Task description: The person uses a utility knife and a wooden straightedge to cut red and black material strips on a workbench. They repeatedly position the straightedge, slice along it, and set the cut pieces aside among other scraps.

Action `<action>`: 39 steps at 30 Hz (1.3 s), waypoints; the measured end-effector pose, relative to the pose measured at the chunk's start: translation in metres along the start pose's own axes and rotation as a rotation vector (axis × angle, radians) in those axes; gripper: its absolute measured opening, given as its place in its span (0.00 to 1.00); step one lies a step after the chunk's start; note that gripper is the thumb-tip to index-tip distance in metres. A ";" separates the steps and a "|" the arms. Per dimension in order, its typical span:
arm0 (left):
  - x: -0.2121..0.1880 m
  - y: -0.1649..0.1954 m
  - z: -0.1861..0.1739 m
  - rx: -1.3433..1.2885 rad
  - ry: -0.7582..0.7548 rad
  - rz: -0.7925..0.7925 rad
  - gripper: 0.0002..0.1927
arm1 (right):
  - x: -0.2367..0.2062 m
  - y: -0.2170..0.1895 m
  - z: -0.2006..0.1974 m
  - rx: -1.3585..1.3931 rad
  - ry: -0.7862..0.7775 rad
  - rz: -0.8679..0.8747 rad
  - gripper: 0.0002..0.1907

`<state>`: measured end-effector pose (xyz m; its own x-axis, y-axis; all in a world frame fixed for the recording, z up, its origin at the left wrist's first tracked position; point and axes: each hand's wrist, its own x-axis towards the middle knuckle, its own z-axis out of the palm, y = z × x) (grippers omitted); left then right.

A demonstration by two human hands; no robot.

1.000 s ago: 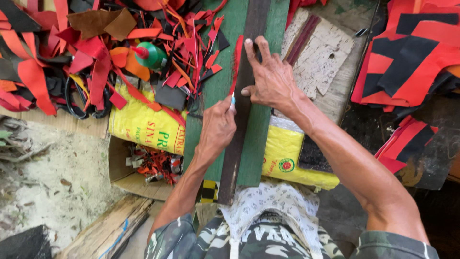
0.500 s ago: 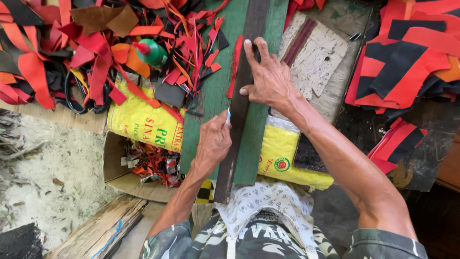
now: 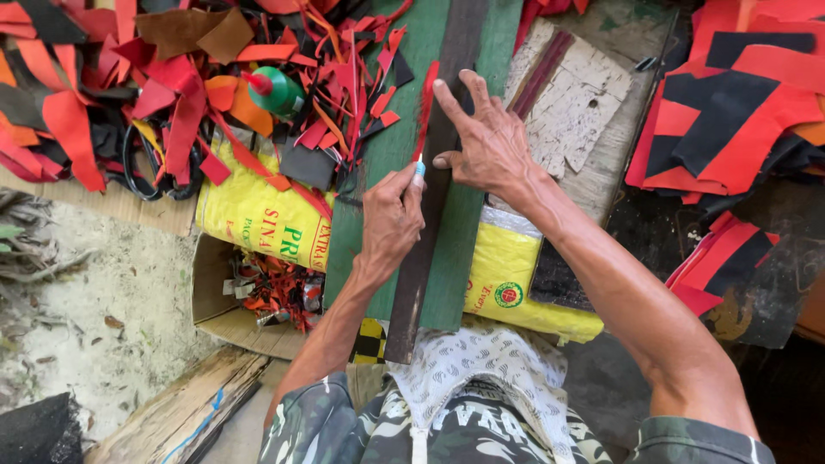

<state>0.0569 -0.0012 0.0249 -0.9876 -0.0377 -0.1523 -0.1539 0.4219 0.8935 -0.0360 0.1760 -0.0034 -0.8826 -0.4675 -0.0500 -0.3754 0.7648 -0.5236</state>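
Gripping a blade [image 3: 419,168], the left hand [image 3: 391,219] has slid up the dark strip [image 3: 434,185].

We list a heap of red, orange and black offcuts [image 3: 172,94] at upper left, with a green bottle with a red cap [image 3: 277,90] lying among them. A yellow printed sack [image 3: 258,215] sits below the heap; beneath it, an open cardboard box [image 3: 215,292] holds red trimmings. At right, stacked red and black sheets [image 3: 730,120]; beside them a pale, scored cutting board [image 3: 576,103]. A weathered wooden plank [image 3: 172,412] lies at lower left.
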 end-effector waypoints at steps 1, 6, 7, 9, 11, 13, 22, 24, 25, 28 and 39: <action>0.001 -0.001 0.001 -0.032 -0.015 -0.047 0.13 | 0.000 0.000 0.001 -0.004 -0.004 0.007 0.58; 0.006 -0.005 -0.002 -0.036 -0.016 -0.050 0.14 | 0.004 -0.001 0.002 0.000 -0.029 0.025 0.58; 0.007 -0.006 -0.003 -0.043 -0.033 -0.085 0.13 | 0.005 -0.001 0.001 -0.003 -0.028 0.025 0.58; 0.006 -0.009 -0.006 -0.056 -0.064 -0.163 0.12 | 0.005 -0.004 0.002 -0.006 -0.032 0.023 0.58; 0.007 -0.013 -0.007 0.091 -0.018 0.069 0.11 | 0.005 -0.008 0.002 -0.017 -0.043 0.036 0.58; 0.004 -0.018 -0.007 0.182 -0.016 0.139 0.10 | 0.002 -0.012 0.002 -0.017 -0.059 0.051 0.58; -0.022 -0.021 -0.008 0.233 -0.036 0.075 0.07 | 0.004 -0.014 -0.007 -0.032 -0.055 0.038 0.56; -0.036 -0.015 -0.012 0.242 -0.046 0.033 0.12 | 0.001 -0.014 -0.007 -0.027 -0.042 0.034 0.56; -0.044 -0.012 -0.015 0.214 -0.051 0.002 0.12 | -0.005 -0.015 -0.005 -0.004 -0.057 0.022 0.56; -0.037 -0.008 -0.023 0.151 0.006 0.012 0.13 | 0.000 -0.008 -0.005 0.004 0.006 -0.003 0.57; 0.061 -0.031 0.012 0.434 0.074 0.158 0.12 | -0.003 -0.007 -0.006 0.040 -0.010 0.041 0.60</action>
<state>0.0021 -0.0056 -0.0167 -0.9999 0.0000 0.0162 0.0104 0.7672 0.6413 -0.0321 0.1747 0.0058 -0.8940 -0.4408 -0.0806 -0.3273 0.7651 -0.5545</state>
